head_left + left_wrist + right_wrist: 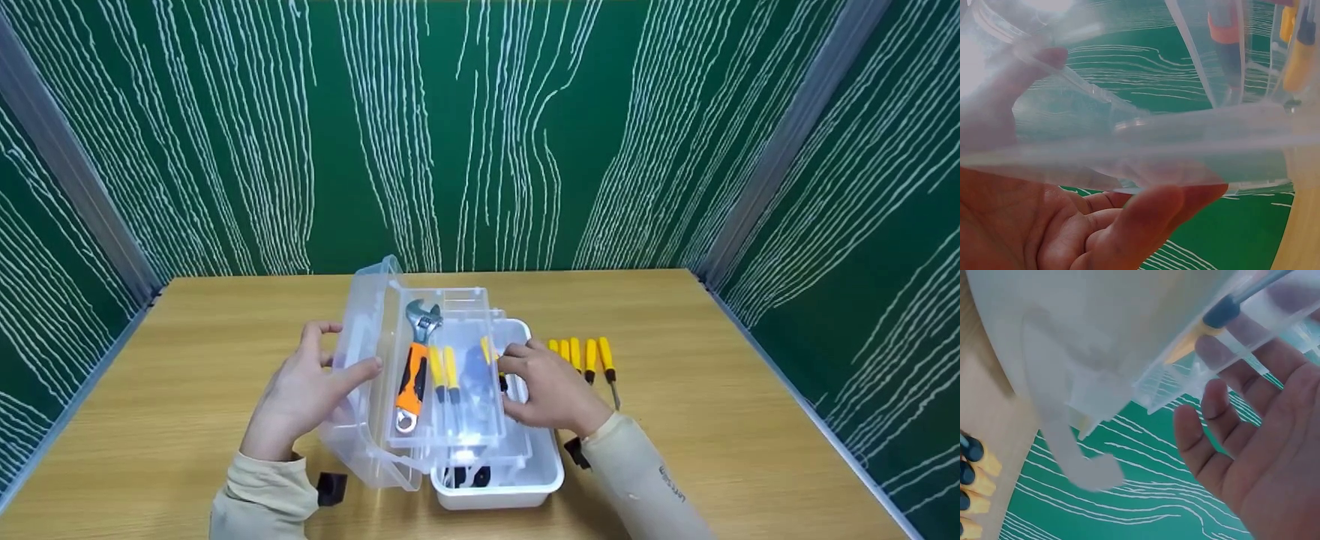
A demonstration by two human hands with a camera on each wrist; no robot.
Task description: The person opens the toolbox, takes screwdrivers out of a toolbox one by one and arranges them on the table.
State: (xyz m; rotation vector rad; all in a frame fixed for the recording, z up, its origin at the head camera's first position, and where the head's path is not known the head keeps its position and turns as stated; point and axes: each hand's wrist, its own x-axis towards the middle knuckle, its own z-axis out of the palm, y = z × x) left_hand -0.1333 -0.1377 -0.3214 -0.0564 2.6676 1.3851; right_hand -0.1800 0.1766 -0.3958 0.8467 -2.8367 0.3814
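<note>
My left hand (pixel 304 382) grips the clear plastic lid (pixel 367 315) of a toolbox, thumb on the inner face and fingers behind it. My right hand (pixel 551 382) is at the right edge of the clear tray (pixel 469 294), thumb and fingers about a yellow-handled screwdriver (pixel 487 349). In the right wrist view this screwdriver (pixel 1221 314) slants along the tray side, its dark collar by the fingertips. The upper tray holds an orange and black adjustable wrench (pixel 412 379) and two more yellow screwdrivers (pixel 444 367). Below stands the white box base (pixel 495 496).
Several yellow-handled screwdrivers (pixel 606 356) lie in a row on the wooden table (pixel 697 420), right of the box. Dark items (pixel 472 475) sit in the base. A white latch (pixel 1055 394) hangs on the box side. Green walls (pixel 480 135) with white lines enclose the table.
</note>
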